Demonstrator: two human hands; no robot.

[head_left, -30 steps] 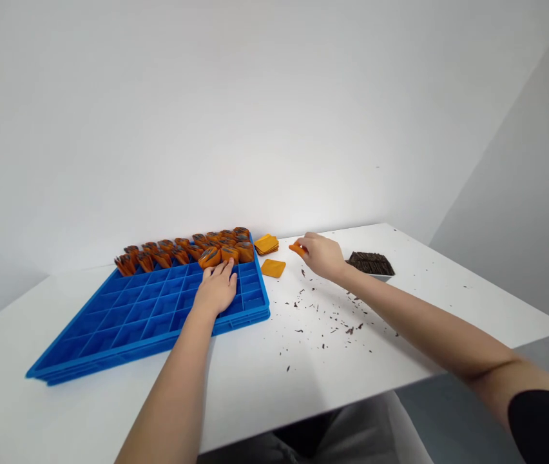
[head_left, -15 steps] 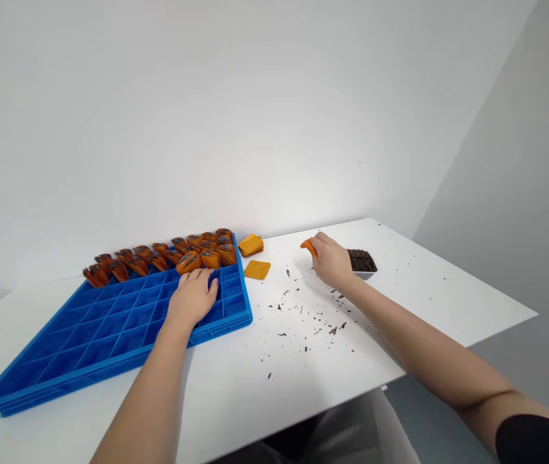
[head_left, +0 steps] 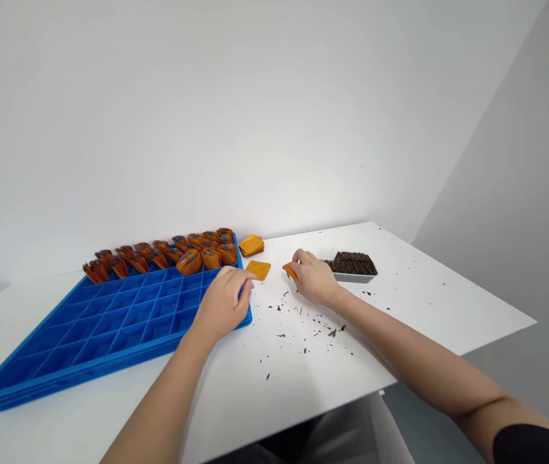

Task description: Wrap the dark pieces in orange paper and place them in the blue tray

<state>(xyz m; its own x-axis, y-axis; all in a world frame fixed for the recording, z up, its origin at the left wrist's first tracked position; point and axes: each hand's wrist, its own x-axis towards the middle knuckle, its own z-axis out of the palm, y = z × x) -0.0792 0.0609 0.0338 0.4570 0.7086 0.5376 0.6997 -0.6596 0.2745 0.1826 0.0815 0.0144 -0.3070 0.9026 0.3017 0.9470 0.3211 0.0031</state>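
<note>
My left hand (head_left: 223,299) hovers over the right edge of the blue compartment tray (head_left: 95,354), thumb and fingers apart and nothing in its grasp. Its fingertips reach the left edge of a flat orange square pouch (head_left: 260,269) on the table; whether they touch it I cannot tell. In my right hand (head_left: 313,277), an orange pouch (head_left: 290,271) is pinched between thumb and fingers, low above the table. Just behind that hand stands a white box (head_left: 354,278) packed with thin dark brown pieces (head_left: 354,263), its left end partly covered by the hand.
Orange bundles with dark edges (head_left: 190,262) fill the tray's far rows. A stack of orange pouches (head_left: 252,244) lies beside the tray's far right corner. Dark crumbs (head_left: 332,332) are scattered over the white table (head_left: 274,412). A wall rises behind.
My left hand has moved right, from the tray compartments to the flat pouch. My right hand has come left and lower with its orange pouch, uncovering more of the white box.
</note>
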